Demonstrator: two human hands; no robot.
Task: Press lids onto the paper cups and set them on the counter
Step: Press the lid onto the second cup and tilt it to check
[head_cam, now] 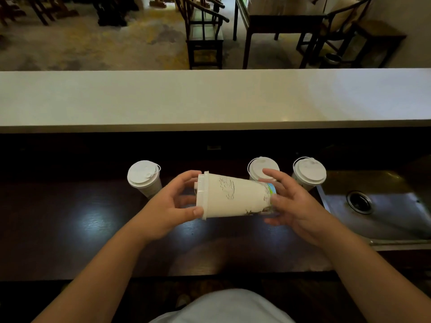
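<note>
Lidded paper cup held sideways between both hands, above the dark worktop (70, 217) below the pale counter (210, 96).

The left hand (168, 206) clasps the lid (201, 194); the right hand (291, 203) cups the base. The paper cup (235, 198), white with a line drawing, looks light and crushable, so holding near the stiffer rim and base seems safest. Three capped cups (144, 177) stand behind.

Dim room with a mottled stone floor (93, 43). Dark wooden chairs (203, 31) and a table (279, 19) sit beyond the pale raised ledge (210, 96).
</note>
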